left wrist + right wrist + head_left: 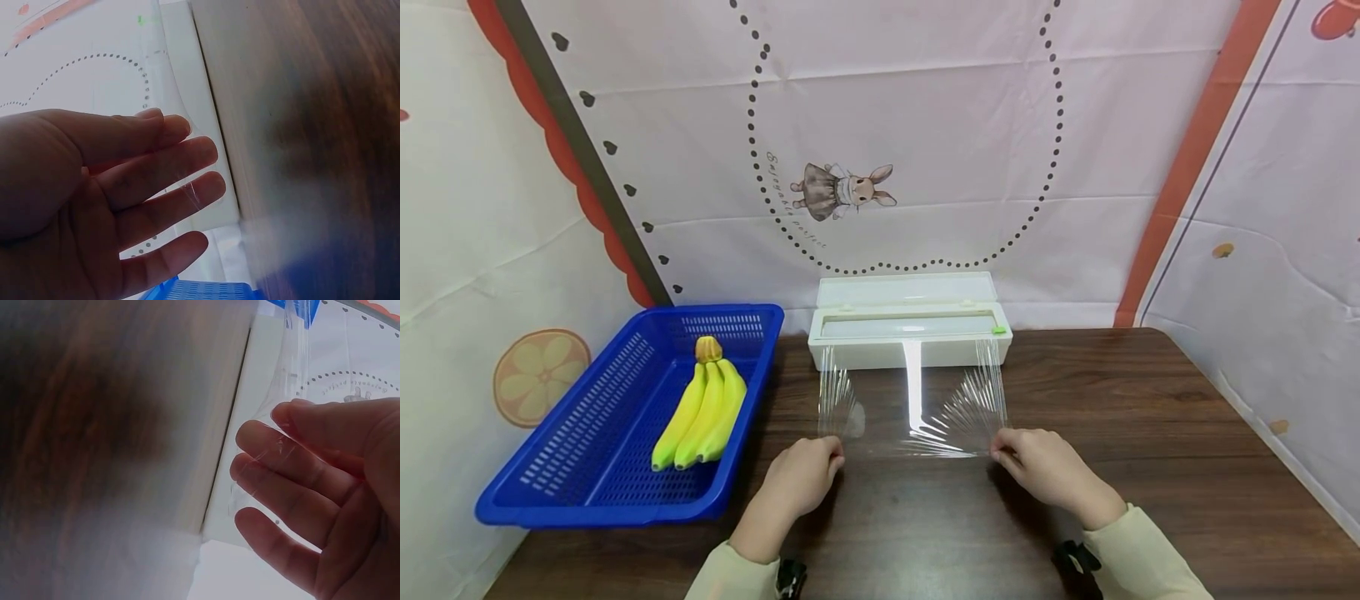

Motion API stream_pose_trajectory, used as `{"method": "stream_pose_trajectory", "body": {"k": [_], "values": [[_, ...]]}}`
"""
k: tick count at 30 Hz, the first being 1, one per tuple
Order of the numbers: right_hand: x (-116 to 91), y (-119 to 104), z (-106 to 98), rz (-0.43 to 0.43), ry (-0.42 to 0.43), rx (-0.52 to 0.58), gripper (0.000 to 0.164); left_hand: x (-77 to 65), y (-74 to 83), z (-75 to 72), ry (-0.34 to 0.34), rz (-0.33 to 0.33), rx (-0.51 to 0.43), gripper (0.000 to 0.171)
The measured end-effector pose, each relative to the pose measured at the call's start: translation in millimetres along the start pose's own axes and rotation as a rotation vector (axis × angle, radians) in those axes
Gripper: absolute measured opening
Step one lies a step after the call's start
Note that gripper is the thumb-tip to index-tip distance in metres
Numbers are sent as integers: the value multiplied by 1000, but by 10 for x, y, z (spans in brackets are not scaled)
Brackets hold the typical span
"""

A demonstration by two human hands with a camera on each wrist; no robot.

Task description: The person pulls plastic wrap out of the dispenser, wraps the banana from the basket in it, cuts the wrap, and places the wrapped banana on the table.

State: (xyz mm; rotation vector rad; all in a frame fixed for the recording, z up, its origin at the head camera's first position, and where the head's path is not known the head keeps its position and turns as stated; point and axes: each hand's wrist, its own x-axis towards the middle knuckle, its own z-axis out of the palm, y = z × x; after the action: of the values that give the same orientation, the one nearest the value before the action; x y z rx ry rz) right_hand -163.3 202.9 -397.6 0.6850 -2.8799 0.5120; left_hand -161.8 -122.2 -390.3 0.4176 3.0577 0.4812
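A sheet of clear plastic wrap [887, 408] stretches from a white dispenser box [910, 353] toward the front of the table. My left hand [803, 473] pinches its near left corner between thumb and index finger, the other fingers loosely spread in the left wrist view. At the near right corner my right hand [1045, 467] pinches the film the same way, shown close up in the right wrist view. Creases fan out from both corners. The dispenser's lid [906, 289] stands raised at the back, and a small green slider [998, 330] sits at its right end.
A blue plastic basket [602, 515] stands on the left with a bunch of yellow bananas [715, 408] in it. Dark wooden table [1120, 400] surface extends to the right. A printed cloth [910, 158] hangs behind and at both sides.
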Motion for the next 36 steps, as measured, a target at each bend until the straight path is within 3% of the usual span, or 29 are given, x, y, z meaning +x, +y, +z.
{"method": "stream_pose_trajectory", "body": {"k": [36], "values": [[-93,-48,-3,8,-32,-1,9,-64,34,-34,-97,-21,-5,5]]}}
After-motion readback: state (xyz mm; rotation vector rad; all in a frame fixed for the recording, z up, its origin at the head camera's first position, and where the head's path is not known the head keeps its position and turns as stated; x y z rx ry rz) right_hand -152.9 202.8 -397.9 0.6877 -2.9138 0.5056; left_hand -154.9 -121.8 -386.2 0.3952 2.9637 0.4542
